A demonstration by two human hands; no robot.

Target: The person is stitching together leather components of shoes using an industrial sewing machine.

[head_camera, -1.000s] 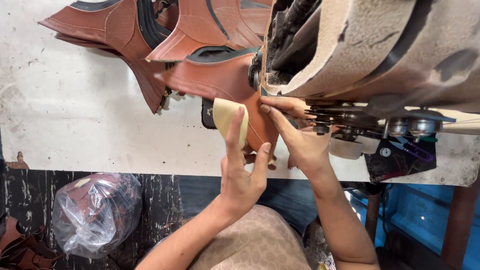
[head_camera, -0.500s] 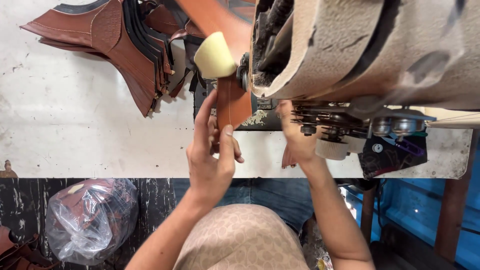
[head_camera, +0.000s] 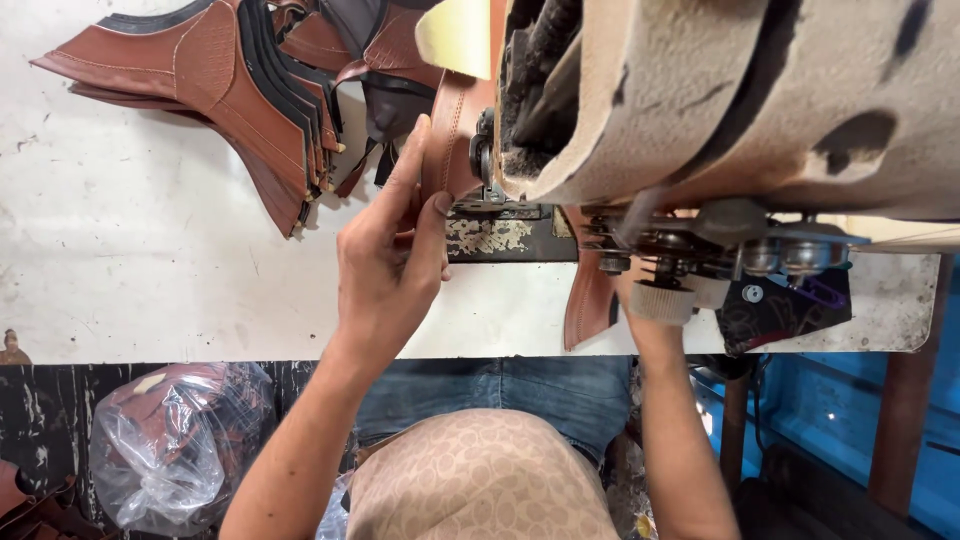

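Head view: scuffed white table [head_camera: 150, 260]; blue floor [head_camera: 830, 420]

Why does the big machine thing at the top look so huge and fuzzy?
Head view: the beige sewing machine head sits very close to the camera, so it looms large and soft-edged; the left hand on the brown leather strip and the stack of brown leather pieces look sharper; the white tabletop is evenly lit, with soft shadows; the right hand is mostly hidden behind the machine.
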